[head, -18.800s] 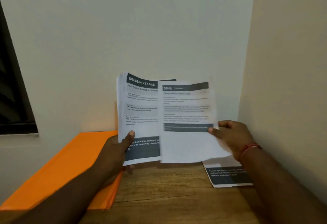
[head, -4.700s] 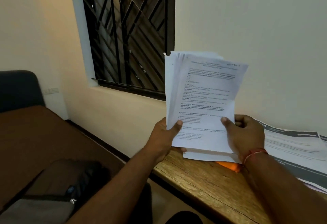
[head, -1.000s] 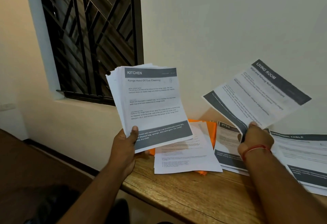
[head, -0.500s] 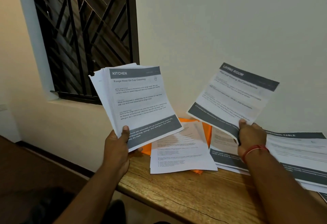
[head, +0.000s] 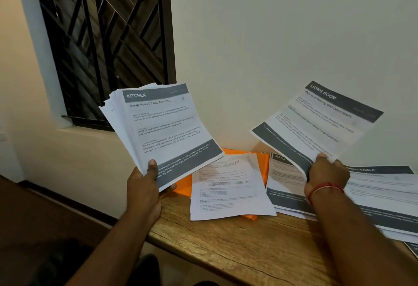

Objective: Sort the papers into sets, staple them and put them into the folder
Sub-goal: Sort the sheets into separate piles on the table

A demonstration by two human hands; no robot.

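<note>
On the wooden bench (head: pixel 237 247) lie sorted sheets (over an orange folder (head: pixel 263 160)); left hand (head: pixel 143 187) fingers grip the paper stack (head: pixel 162 132), right hand (head: pixel 325 175) fingers pinch one sheet (head: pixel 316 120).

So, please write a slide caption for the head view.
Left hand holds the white paper stack; right hand lifts one white "Living Room" sheet above the wooden desk.

Person, head view: two bare forearms, no sleeves visible; left hand (head: pixel 144 186) unadorned, no ring or watch showing; right hand (head: pixel 326 173) likewise ringless; red thread band (head: pixel 324 189) wound thinly around right wrist, several strands, one loose strand crossing diagonally.
</note>
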